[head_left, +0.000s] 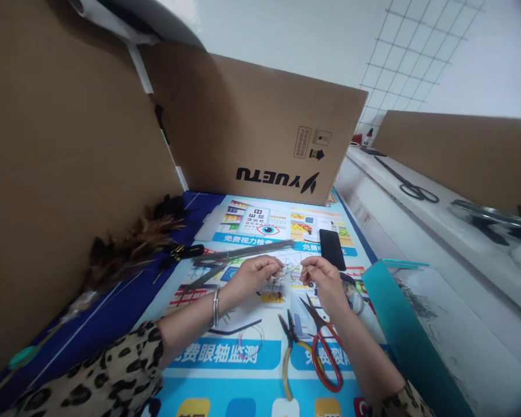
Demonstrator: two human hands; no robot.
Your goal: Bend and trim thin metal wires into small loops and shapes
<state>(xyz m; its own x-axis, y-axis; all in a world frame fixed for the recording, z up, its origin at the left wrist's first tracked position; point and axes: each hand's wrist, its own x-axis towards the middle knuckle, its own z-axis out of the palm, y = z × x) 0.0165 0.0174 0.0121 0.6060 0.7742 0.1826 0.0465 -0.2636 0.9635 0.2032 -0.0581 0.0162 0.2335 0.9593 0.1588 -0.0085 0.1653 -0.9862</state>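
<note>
My left hand (256,275) and my right hand (323,278) hover close together over a printed poster mat (243,353), fingers pinched on thin wires (292,270) that run between them. A small clear case (272,289) with tiny parts lies just under the left hand. A silver bangle sits on my left wrist. Yellow-handled pliers (290,353) and red-handled scissors (325,350) lie on the mat near my right forearm.
A black phone (332,249) lies beyond my right hand. A feather duster (130,249) and a bundle of long grey strips (238,255) rest at the left. Cardboard walls (252,121) enclose the area. A teal box (399,324) stands at the right.
</note>
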